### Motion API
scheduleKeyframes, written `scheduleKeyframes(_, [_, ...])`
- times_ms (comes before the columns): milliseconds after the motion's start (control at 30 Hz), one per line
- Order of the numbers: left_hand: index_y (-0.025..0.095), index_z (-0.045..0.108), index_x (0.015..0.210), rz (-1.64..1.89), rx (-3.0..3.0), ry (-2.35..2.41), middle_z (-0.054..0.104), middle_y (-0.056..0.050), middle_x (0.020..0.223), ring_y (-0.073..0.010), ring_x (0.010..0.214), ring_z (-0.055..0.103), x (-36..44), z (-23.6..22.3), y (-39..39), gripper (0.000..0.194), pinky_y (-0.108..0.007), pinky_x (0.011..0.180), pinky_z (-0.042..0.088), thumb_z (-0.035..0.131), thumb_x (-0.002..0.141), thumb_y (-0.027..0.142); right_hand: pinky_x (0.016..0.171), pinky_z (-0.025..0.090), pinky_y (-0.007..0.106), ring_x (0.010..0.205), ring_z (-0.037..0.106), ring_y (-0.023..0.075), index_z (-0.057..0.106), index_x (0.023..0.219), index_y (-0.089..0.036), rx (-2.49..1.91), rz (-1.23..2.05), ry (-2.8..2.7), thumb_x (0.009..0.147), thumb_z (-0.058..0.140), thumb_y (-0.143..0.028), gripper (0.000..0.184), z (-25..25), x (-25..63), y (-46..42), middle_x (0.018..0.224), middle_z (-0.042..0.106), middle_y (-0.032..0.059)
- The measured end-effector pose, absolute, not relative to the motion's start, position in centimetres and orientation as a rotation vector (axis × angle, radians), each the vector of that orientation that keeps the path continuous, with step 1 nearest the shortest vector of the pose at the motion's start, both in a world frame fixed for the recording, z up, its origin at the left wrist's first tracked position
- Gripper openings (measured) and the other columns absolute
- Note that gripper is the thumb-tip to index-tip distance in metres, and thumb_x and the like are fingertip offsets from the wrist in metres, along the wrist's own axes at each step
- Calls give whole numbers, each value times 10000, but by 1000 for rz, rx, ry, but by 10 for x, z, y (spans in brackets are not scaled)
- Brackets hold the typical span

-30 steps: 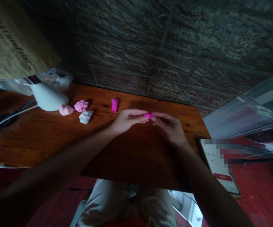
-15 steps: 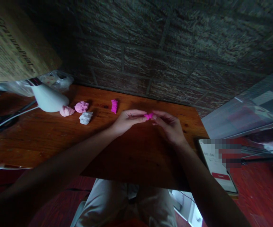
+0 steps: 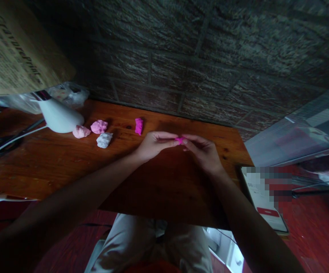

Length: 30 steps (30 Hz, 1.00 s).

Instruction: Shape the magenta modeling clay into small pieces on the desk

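Note:
My left hand (image 3: 153, 145) and my right hand (image 3: 202, 151) meet over the middle of a wooden table (image 3: 67, 167). Both pinch one small bright pink lump of clay (image 3: 179, 140) between their fingertips; most of it is hidden by the fingers. A ring shows on my left hand. Another bright pink piece of clay (image 3: 138, 126) lies on the table just left of my left hand.
At the back left lie a pale pink lump (image 3: 81, 131), a second pink lump (image 3: 99, 126) and a white lump (image 3: 104, 140), beside a white lamp base (image 3: 58, 116) with its cable. A phone (image 3: 265, 201) lies at the table's right edge. A brick wall stands behind.
The hands stay together and keep working the pink clay; less of it shows between the fingers now. Nothing else on the table has moved.

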<state>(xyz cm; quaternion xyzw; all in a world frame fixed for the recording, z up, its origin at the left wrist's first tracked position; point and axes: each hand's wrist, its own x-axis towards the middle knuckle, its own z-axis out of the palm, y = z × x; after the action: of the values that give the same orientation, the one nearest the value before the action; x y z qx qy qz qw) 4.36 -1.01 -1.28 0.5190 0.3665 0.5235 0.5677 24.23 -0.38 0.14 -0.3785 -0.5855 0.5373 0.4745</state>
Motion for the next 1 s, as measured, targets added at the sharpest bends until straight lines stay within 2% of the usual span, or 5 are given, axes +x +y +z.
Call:
scheduleKeyframes(333, [154,799,1035,1266,1240,815,806,-105,1132,-242,1068,753,45,-13,-9,421,-458,1085,520,928,684,347,786,626,341,973,748,209,828,989,-320,-941,1289,-1393,740,888,-432,279,7,248,-3,1080,817,8])
scheduleKeyframes(567, [160,814,1022,1261,1222,829,815,-101,1102,-226,1030,763,45,-11,-11,401,-441,1074,531,929,684,341,791,628,360,905,748,201,840,919,-317,-941,1281,-1394,712,908,-419,240,7,247,-4,991,826,6])
scheduleKeyframes(767, [153,813,1012,1244,1206,805,818,-101,1077,-226,1016,765,47,-8,-11,409,-418,1042,552,928,684,368,800,622,365,880,751,202,841,907,-309,-962,1314,-1374,700,909,-463,267,6,247,-2,967,830,15])
scheduleKeyframes(1000, [171,791,1054,1205,1062,697,816,-81,1039,-185,922,768,48,-12,-8,459,-391,945,597,942,666,364,805,617,347,952,751,202,831,973,-333,-941,1317,-1359,720,901,-432,281,11,251,-2,1057,823,7])
